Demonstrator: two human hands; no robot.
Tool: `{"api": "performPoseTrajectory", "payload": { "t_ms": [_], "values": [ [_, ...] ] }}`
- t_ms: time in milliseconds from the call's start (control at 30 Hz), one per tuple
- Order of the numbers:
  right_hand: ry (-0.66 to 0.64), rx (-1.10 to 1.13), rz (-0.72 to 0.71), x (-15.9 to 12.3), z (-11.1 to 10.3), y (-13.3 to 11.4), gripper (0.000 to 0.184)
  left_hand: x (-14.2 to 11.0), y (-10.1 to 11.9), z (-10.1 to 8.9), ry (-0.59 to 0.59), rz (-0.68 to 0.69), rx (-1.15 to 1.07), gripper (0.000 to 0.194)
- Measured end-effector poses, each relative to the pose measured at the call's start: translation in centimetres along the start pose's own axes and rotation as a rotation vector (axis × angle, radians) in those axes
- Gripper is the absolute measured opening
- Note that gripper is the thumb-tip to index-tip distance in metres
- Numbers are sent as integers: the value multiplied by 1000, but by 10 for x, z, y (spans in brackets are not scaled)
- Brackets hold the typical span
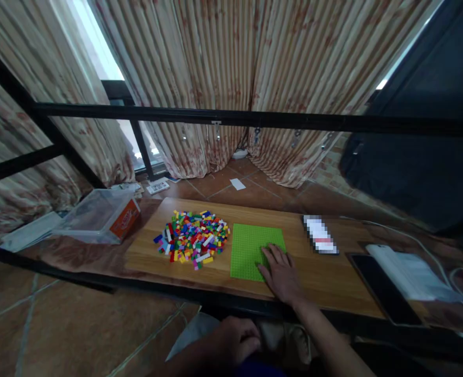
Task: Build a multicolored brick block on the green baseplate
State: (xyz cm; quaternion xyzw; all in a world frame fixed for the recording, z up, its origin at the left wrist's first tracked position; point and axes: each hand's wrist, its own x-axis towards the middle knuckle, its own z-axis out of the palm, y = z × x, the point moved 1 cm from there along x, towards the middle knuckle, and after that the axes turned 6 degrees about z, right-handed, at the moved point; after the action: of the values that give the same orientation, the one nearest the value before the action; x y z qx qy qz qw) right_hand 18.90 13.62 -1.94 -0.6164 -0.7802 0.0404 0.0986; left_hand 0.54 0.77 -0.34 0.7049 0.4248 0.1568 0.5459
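A green studded building-brick baseplate (251, 251) lies flat on the wooden board. My right hand (280, 275) rests over its right side, fingers spread and touching the plate. Left of the plate is a loose heap of small multicoloured toy bricks (196, 238), apart from both hands. Below the table edge, near my lap, my left hand (239, 337) is loosely curled closed; nothing shows in it, and it is in shadow.
On the wooden board (290, 283) at right lies a phone (320, 235), its screen blurred. Further right are a dark flat tablet-like slab (386, 288) and a white cable (423, 246). A clear plastic bin (98, 214) stands left. A black rail (231, 116) crosses behind.
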Motion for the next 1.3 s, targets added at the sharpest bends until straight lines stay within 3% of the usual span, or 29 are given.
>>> {"api": "performPoseTrajectory", "payload": {
  "t_ms": [133,233,400,567,700,867,967,1067,1200,1300],
  "values": [
    [38,-31,-22,-8,8,14,56,-31,7,-37,219,-24,36,23],
    [68,-44,-55,-9,13,23,57,-45,-2,-64,419,-15,65,23],
    [79,-61,-103,-6,20,35,58,-64,-39,-115,931,6,78,21],
    [73,-53,-120,-5,23,42,60,-83,-79,-167,1238,-112,196,25],
    [82,-35,-87,-5,27,45,62,-88,-95,-204,1285,-275,342,30],
    [113,-15,-50,-5,31,47,59,-77,-98,-232,1091,-385,572,32],
    [123,-19,-53,-5,30,44,59,-69,-100,-237,997,-403,659,30],
    [124,-29,-48,-6,26,39,57,-66,-101,-240,994,-437,665,28],
    [174,-21,-35,-6,19,35,55,-74,-92,-242,1163,-432,513,27],
    [265,78,-28,-11,11,21,51,-77,-73,-226,1236,-310,298,28]
  ]
}}
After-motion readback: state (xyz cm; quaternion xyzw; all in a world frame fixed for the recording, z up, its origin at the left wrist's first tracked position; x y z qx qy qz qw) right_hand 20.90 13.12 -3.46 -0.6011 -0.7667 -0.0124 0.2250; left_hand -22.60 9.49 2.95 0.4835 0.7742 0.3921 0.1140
